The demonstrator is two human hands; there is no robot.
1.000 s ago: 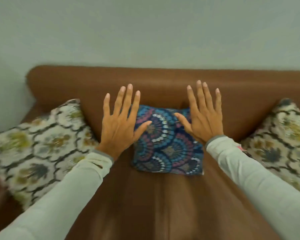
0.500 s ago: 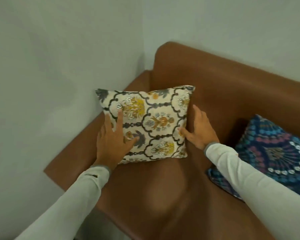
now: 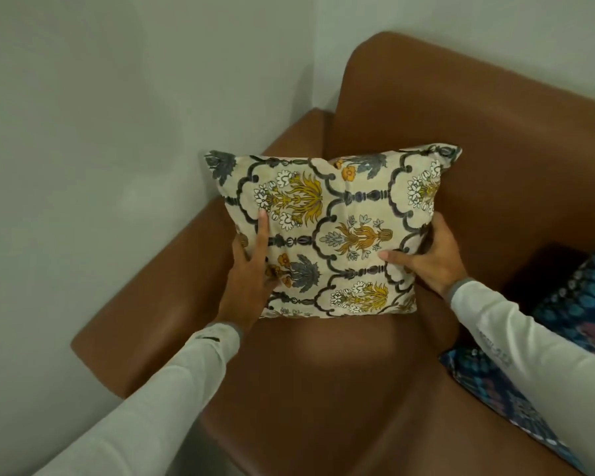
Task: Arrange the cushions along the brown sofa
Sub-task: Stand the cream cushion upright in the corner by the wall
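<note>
A cream cushion (image 3: pixel 337 231) with yellow and grey floral print stands upright at the left end of the brown sofa (image 3: pixel 323 372), leaning toward the backrest and armrest corner. My left hand (image 3: pixel 251 273) grips its lower left edge, thumb on the front. My right hand (image 3: pixel 430 255) holds its right edge, thumb on the front and fingers behind. A blue patterned cushion (image 3: pixel 571 324) lies on the seat at the right, partly hidden by my right sleeve.
The sofa's left armrest (image 3: pixel 145 304) runs along a pale wall (image 3: pixel 100 132). The backrest (image 3: pixel 478 132) meets another wall behind it. Bare seat leather lies in front of the cream cushion.
My view and both hands swung from the blue cushion to the cream one at the left end. Both hands have taken hold of its sides, and it now stands more upright.
</note>
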